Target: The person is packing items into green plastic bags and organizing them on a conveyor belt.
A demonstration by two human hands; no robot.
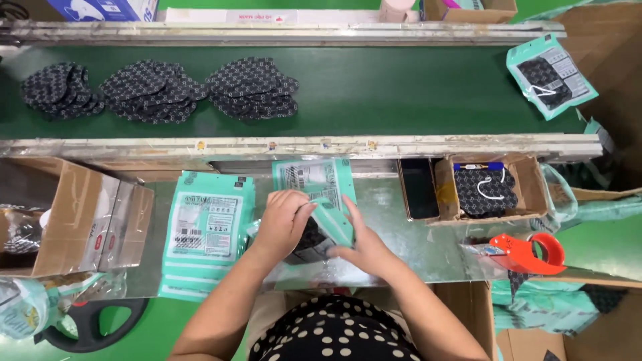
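Near edge of the metal desk (414,257): left hand (284,224) and right hand (361,244) meet on a teal pouch (331,220) holding a dark patterned mask, fingers of both clamped on it. Just left, a stack of flat teal pouches (208,230); right, a red tape dispenser (528,253). Beyond, a carton of masks (485,190). Farthest, three mask piles (157,90) on the green conveyor belt (401,90).
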